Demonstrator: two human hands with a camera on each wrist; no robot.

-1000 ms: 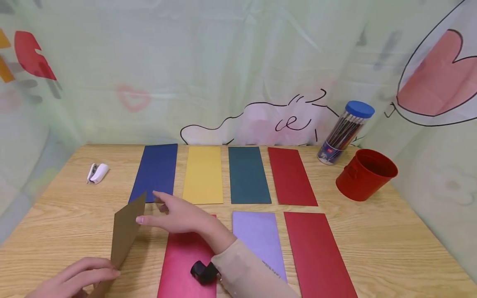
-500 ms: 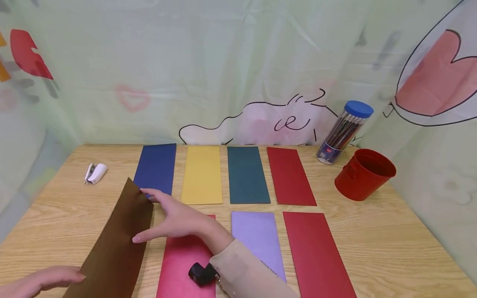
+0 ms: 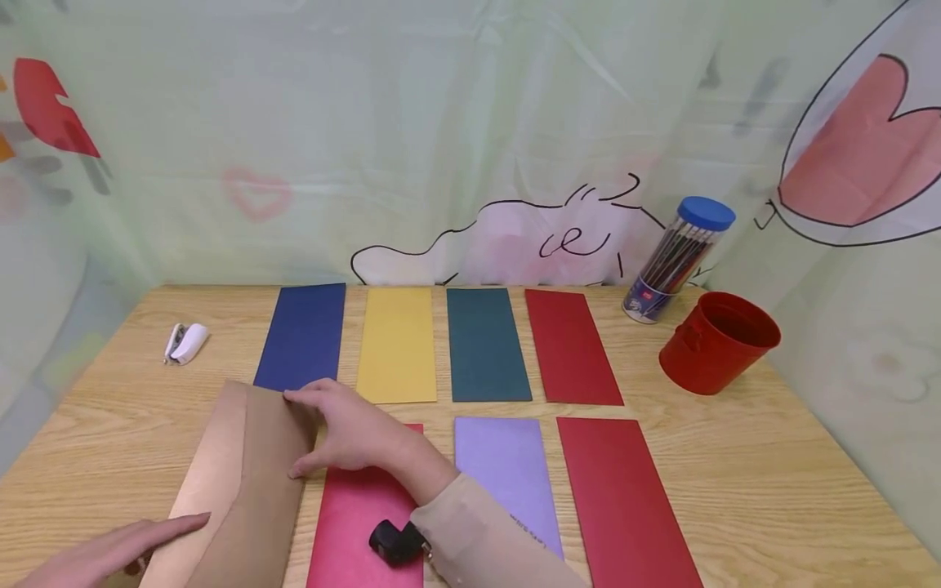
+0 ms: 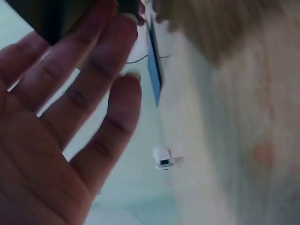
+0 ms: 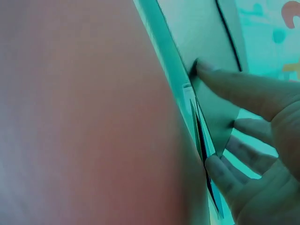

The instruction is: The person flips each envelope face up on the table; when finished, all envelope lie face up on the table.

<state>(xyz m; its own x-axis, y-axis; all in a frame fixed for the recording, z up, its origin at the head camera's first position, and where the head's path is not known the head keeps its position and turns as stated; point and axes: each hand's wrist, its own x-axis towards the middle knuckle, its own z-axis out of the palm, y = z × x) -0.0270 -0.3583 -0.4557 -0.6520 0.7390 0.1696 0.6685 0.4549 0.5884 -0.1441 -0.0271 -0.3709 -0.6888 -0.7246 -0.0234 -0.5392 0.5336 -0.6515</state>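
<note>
A brown paper envelope (image 3: 268, 457), with a lighter coppery part along its left side, stands tilted at the table's left. My right hand (image 3: 360, 429) holds its right side in the head view, index fingertip at the upper corner and thumb lower down. In the right wrist view, the thumb of the right hand (image 5: 262, 136) presses the envelope (image 5: 211, 42), with other fingertips at its edge. My left hand (image 3: 118, 551) lies with straight fingers over the envelope's lower left. The left wrist view shows the left hand (image 4: 70, 108) with extended fingers near a dark corner.
Flat coloured rectangles lie in two rows: blue (image 3: 305, 335), yellow (image 3: 399, 343), teal (image 3: 488, 343) and red (image 3: 573, 347) behind, pink (image 3: 367, 498), lilac (image 3: 506, 478) and red (image 3: 628, 498) in front. A white stapler (image 3: 187, 343), pencil tub (image 3: 676, 261) and red bucket (image 3: 720, 343) stand around.
The brown envelope has turned from nearly edge-on to a dark brown face, then to a lighter two-part face. My left hand shifted left, then came back over it; my right fingers stayed along its side.
</note>
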